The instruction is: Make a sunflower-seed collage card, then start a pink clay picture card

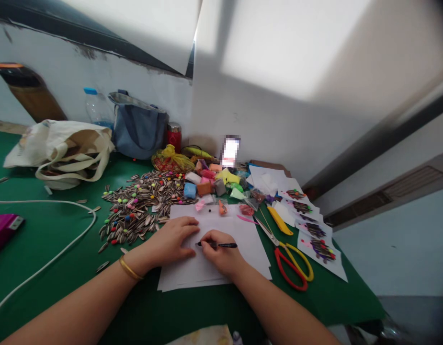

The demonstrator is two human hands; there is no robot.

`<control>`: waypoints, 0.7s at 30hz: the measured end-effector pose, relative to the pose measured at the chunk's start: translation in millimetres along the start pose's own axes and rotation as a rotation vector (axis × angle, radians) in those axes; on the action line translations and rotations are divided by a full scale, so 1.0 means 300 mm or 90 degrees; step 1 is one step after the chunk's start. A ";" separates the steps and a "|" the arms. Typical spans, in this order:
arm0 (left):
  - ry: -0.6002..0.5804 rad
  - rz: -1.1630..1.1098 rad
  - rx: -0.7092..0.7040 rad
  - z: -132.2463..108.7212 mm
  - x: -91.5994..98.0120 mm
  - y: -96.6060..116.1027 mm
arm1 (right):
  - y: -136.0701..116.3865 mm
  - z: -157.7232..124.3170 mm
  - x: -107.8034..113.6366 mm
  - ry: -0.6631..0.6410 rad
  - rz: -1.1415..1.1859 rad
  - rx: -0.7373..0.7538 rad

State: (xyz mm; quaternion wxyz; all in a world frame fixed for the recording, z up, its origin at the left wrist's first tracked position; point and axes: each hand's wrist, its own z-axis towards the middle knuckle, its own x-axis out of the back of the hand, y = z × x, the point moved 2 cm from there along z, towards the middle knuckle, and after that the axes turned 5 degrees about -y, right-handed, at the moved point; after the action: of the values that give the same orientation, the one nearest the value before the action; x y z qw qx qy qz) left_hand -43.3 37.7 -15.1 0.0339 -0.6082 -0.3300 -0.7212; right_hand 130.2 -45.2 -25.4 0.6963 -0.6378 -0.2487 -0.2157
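Hiding the pen (218,245) tip, both hands cover paper (243,235).

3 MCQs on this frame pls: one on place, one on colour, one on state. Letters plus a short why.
1. Where do the scissors lie?
A. right of the white paper
B. on the seed pile
C. inside the cloth bag

2. What colour is the table cover?
A. blue
B. green
C. red

3. What is the right hand doing?
A. lying open and empty
B. gripping a pen
C. holding the scissors

Answers: 1 A, they rest on the cover just right of the white paper. 2 B, the cloth is green all around the sheets. 3 B, its fingers close on a black pen with the tip on the paper, while the left hand lies flat on the sheet.
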 end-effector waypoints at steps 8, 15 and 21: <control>0.002 -0.009 -0.001 0.000 0.000 0.000 | -0.005 0.001 0.002 0.003 -0.034 0.004; 0.003 0.000 -0.003 0.000 -0.005 -0.006 | 0.000 0.005 0.005 0.030 -0.037 0.011; 0.000 -0.001 0.004 0.000 -0.004 -0.004 | 0.004 0.007 0.009 0.050 -0.051 0.015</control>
State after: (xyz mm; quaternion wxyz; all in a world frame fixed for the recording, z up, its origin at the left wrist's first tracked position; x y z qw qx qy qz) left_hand -43.5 38.3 -16.7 0.0353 -0.6079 -0.3323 -0.7203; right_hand 132.9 -43.0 -24.4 0.7039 -0.6101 -0.2488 -0.2654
